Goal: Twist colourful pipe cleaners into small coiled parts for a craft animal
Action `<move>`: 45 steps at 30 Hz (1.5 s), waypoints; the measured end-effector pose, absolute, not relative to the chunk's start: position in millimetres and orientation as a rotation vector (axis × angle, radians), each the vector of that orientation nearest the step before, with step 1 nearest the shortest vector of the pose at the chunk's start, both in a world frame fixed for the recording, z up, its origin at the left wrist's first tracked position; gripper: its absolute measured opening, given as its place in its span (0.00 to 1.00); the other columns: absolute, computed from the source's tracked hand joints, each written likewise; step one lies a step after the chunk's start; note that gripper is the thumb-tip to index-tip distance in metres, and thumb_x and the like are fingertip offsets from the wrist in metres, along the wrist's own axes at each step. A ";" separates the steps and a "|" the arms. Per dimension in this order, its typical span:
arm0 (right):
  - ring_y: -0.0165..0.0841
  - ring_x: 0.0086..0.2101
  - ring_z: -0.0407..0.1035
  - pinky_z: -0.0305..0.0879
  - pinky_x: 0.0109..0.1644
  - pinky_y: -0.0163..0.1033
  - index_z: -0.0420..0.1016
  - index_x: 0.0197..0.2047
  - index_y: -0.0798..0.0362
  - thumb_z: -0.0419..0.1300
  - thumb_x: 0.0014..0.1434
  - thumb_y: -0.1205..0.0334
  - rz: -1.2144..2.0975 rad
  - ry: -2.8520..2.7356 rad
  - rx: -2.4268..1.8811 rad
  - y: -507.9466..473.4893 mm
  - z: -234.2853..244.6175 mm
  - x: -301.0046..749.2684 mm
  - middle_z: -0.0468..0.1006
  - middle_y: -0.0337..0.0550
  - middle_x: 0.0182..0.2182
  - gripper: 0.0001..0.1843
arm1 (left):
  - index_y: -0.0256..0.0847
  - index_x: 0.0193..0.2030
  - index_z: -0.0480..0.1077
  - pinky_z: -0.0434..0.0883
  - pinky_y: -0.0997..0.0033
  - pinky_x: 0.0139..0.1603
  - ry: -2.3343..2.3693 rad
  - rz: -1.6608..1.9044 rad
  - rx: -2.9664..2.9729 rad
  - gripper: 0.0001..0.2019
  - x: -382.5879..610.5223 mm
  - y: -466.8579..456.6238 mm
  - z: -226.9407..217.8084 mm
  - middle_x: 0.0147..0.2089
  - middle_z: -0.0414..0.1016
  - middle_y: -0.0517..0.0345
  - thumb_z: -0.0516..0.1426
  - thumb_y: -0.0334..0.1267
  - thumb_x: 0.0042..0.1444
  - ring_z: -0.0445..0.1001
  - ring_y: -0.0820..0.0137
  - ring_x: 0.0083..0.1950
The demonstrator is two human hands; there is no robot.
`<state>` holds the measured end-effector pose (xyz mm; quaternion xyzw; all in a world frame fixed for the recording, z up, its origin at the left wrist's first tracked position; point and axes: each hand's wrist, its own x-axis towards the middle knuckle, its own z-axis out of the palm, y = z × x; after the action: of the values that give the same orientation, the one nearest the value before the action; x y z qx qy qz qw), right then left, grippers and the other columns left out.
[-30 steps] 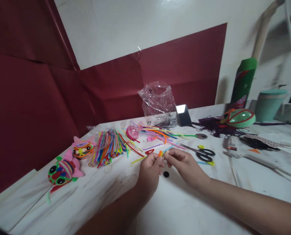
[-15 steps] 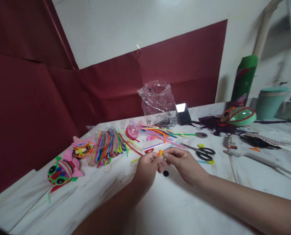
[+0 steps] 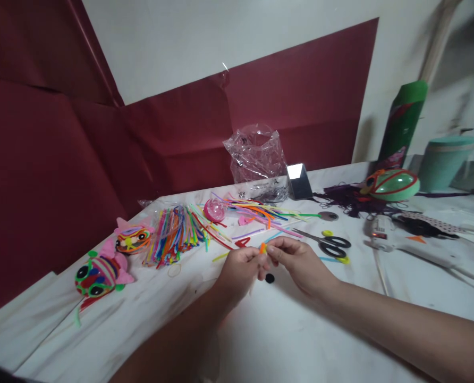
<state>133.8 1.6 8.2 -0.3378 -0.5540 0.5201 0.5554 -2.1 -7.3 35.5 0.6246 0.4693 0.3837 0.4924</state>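
Note:
Over the middle of the white table, my left hand [image 3: 240, 270] and my right hand [image 3: 298, 261] meet fingertip to fingertip. Between them they pinch a small orange pipe cleaner piece [image 3: 263, 248], mostly covered by the fingers. Just below the fingers a black disc [image 3: 269, 278] lies on the table. Black-handled scissors [image 3: 328, 244] rest beyond my right hand, beside a yellow coil [image 3: 327, 233]. A bent red pipe cleaner [image 3: 243, 242] lies just past my left hand.
A bundle of colourful pipe cleaners [image 3: 175, 234] and two decorated fish-like figures [image 3: 101, 274] are on the left. At the back stand a clear plastic bag [image 3: 256, 154] and a phone [image 3: 299, 182]. A glue gun [image 3: 384, 234] and a green balloon-shaped figure [image 3: 396, 185] lie right.
The view has tilted slightly, so the table's contents sit a little higher. Both hands stay together at the orange piece, whose visible part has turned a little between the fingertips.

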 end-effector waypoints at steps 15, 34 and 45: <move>0.33 0.45 0.66 0.63 0.48 0.41 0.65 0.54 0.48 0.45 0.60 0.65 0.508 -1.865 -0.806 1.7 0.2 142.5 0.73 0.45 0.44 0.20 | 0.34 0.24 0.66 0.58 0.76 0.24 0.993 0.997 1.415 0.11 -4.9 -3.9 31.8 0.17 0.65 0.61 0.55 0.42 0.46 0.61 0.78 0.19; 0.35 0.46 0.67 0.63 0.49 0.42 0.61 0.58 0.48 0.45 0.60 0.61 0.620 -1.830 -0.912 -4.2 1.9 141.9 0.73 0.44 0.46 0.22 | 0.35 0.21 0.64 0.57 0.76 0.24 1.018 1.029 1.428 0.13 -5.1 -4.2 31.7 0.18 0.64 0.62 0.54 0.44 0.47 0.59 0.79 0.19; 0.33 0.43 0.67 0.64 0.48 0.40 0.67 0.52 0.49 0.44 0.60 0.63 0.534 -1.914 -0.840 -1.5 3.7 143.0 0.75 0.45 0.42 0.20 | 0.35 0.23 0.64 0.55 0.78 0.20 1.035 1.020 1.424 0.12 -4.3 -4.5 30.0 0.19 0.64 0.62 0.54 0.44 0.47 0.58 0.80 0.17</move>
<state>143.0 -1.5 3.7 -0.3429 -0.7820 0.2183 0.4724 -4.3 -4.5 30.0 0.5953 0.4327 0.4263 0.5259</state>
